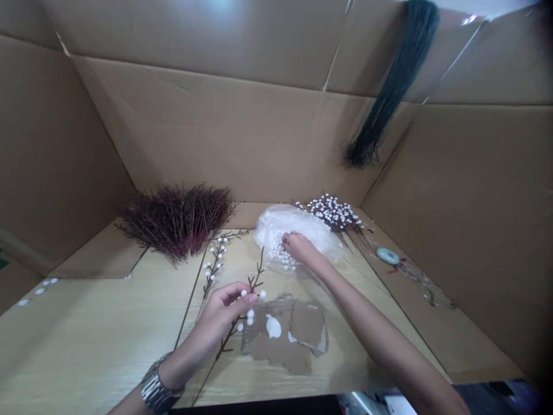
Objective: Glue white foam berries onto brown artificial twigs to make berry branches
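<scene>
Holding twig (242,311) pinched in left hand (218,320) | right hand (300,248) fingers curled onto beads in bag (294,227), beyond cardboard scrap (298,337) | twig beside scrap's left edge

Browns, dark reds and white beads

Tan cardboard walls (242,132); pale wood-grain table (99,340); dark maroon bare twigs (177,219); white beads (280,248) in clear plastic; brown branch (253,288) with white beads; white glue blob (273,327) on brown cardboard scrap (302,340); silver watch (156,392)
</scene>
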Motion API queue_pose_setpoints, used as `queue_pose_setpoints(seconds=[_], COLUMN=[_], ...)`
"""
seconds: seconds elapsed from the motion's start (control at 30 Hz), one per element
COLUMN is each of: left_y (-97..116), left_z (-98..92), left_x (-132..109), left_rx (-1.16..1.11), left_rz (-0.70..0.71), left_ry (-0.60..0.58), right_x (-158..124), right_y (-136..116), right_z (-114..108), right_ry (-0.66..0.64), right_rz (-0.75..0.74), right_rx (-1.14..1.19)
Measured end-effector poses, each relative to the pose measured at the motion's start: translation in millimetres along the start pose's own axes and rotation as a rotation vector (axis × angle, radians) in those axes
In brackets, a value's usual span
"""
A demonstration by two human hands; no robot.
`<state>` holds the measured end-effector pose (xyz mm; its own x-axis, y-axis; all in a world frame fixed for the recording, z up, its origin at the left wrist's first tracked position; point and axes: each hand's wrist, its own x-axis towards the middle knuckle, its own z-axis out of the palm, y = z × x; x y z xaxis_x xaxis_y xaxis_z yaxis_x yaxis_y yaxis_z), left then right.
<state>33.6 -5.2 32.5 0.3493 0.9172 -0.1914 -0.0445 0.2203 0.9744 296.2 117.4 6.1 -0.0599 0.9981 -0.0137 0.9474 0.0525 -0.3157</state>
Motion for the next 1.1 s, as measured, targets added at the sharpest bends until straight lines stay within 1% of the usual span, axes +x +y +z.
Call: queue_pose_setpoints(seconds=[0.07,0.17,0.27,0.37,0.5,0.6,0.67,0.77,0.8,0.87,0.97,1.03,1.1], left_y=[0.2,2.9,7.6,10.8,13.1,17.8,22.4,28.0,29.1,30.4,31.2,30.8,28.7], left_z=[-1.9,-4.7,-6.2,-6.7,-6.9,-5.3,-2.7,2.6,4.1,6.2,7.8,9.3,11.6], left_x=[-1.1,-1.8,-1.0,2.7,10.5,15.6,17.8,19.7,20.1,21.0,22.5,23.5,24.8], left_rx=[0.013,0.034,0.031,-0.004,-0.039,-0.038,-0.06,-0.185,-0.242,-0.325,-0.314,-0.292,-0.331], left_rz=[0.042,0.088,0.114,0.147,0.143,0.136,0.127,0.068,0.039,-0.01,-0.06,-0.1,-0.154], left_ry=[-0.011,0.004,0.007,-0.035,-0.134,-0.204,-0.258,-0.356,-0.393,-0.472,-0.604,-0.658,-0.688], right_x=[4.0,2.3,-6.8,-22.9,-51.5,-72.9,-86.8,-107.0,-113.0,-122.0,-125.6,-122.1,-116.3], right_y=[-0.5,-1.8,-5.0,-12.8,-31.2,-47.8,-58.3,-71.9,-75.6,-81.3,-84.9,-84.4,-83.2], right_z=[0.7,-0.6,-5.6,-16.0,-41.9,-71.4,-93.8,-126.0,-135.1,-149.4,-158.9,-157.8,-152.7], right_ry=[-0.032,-0.05,-0.039,-0.006,0.03,0.067,0.113,0.19,0.188,0.189,0.204,0.162,0.088], right_rz=[-0.007,-0.034,-0.081,-0.169,-0.33,-0.422,-0.452,-0.519,-0.538,-0.583,-0.655,-0.748,-0.845], right_rx=[-0.02,-0.023,0.012,0.088,0.248,0.374,0.448,0.652,0.673,0.641,0.564,0.587,0.653])
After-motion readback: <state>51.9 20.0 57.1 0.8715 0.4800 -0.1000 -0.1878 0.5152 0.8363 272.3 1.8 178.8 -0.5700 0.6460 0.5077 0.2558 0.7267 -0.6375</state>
